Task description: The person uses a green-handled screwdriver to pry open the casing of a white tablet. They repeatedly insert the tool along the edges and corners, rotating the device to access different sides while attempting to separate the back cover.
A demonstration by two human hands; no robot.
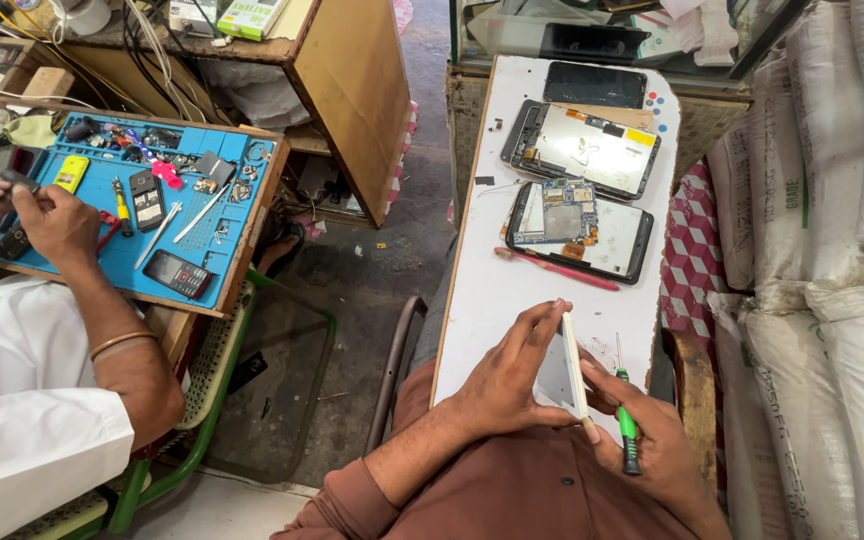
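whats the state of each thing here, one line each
left hand: holds the white panel by its edge
right hand: grips the green screwdriver
white panel: tilted up on edge between both hands
green screwdriver: upright, tip up
near tablet: back off, circuit board exposed
middle tablet: opened, insides showing
black tablet: flat, dark
pink tool: lying on white board

Dark rectangular screen panel (594, 85) lies at twelve o'clock on the white board (512, 290); a thin pale screen panel (564, 370) stands on edge at five o'clock. Green-and-white carton (249, 17) at eleven o'clock on the wooden bench. White printed sacks (822, 290) stacked at three o'clock — print green and red.
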